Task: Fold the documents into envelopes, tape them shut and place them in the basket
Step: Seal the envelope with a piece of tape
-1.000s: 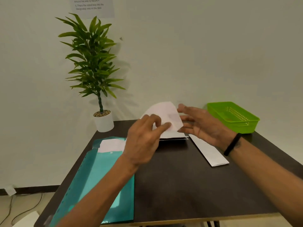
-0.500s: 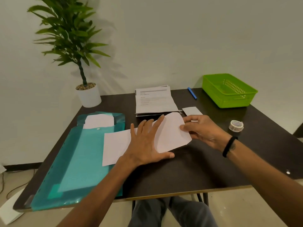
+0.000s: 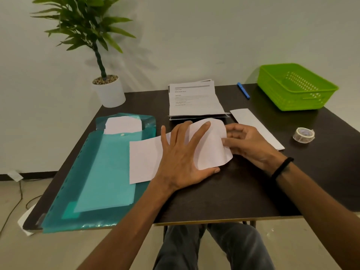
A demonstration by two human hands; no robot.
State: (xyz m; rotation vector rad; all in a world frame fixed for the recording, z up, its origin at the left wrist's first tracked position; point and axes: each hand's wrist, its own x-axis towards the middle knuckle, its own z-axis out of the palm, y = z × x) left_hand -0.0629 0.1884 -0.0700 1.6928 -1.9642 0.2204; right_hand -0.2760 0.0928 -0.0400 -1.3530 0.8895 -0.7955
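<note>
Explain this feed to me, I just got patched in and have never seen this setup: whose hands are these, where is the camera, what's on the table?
No robot here: a person wears one camera on the head, looking down at their own hands. The left hand presses flat on a white sheet; the right hand curls the sheet's end over in its grip. On the dark table lie a teal folder, printed documents, a folded white paper, a tape roll, a blue pen, a green basket and a potted plant.
</note>
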